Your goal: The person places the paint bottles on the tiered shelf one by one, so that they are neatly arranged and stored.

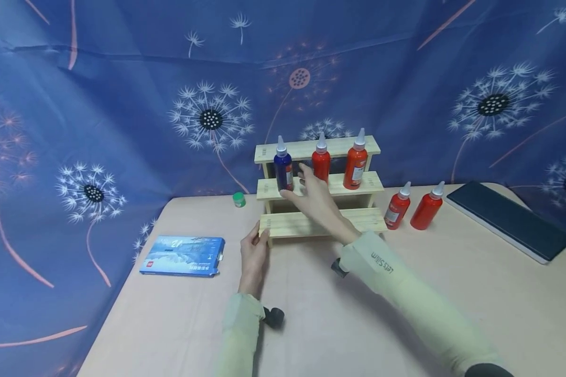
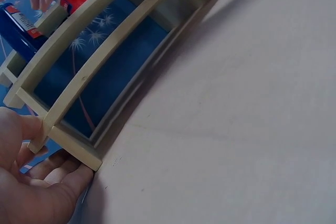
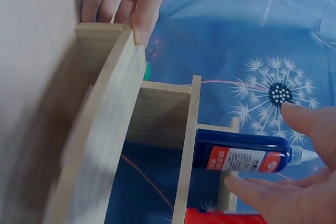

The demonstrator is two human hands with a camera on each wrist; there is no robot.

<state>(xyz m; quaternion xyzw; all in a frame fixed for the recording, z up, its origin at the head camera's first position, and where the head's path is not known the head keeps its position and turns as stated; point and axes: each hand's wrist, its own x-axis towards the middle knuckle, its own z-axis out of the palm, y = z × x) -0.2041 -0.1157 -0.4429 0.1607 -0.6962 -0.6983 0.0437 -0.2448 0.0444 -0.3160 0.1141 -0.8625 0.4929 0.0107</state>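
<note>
A three-step wooden rack [image 1: 294, 226] stands on the table. My left hand [image 1: 253, 256] grips the left end of its lowest step, thumb on top and fingers by the side support [image 2: 76, 149]. On the middle step a dark blue bottle [image 3: 241, 152] with a pale pointed cap stands upright at the left. My right hand [image 1: 317, 200] reaches over the rack beside this bottle, its thumb and fingers spread apart around the bottle's right side. Further right on the same step stand a red bottle [image 1: 320, 163], partly behind the right hand, and another red bottle [image 1: 356, 166].
Two more red bottles [image 1: 397, 208] stand on the table right of the rack. A dark flat book-like item [image 1: 509, 217] lies beyond them. To the left are a small green-lidded jar [image 1: 238, 199] and a blue box [image 1: 184, 255]. A dandelion-print cloth [image 1: 387, 84] hangs behind.
</note>
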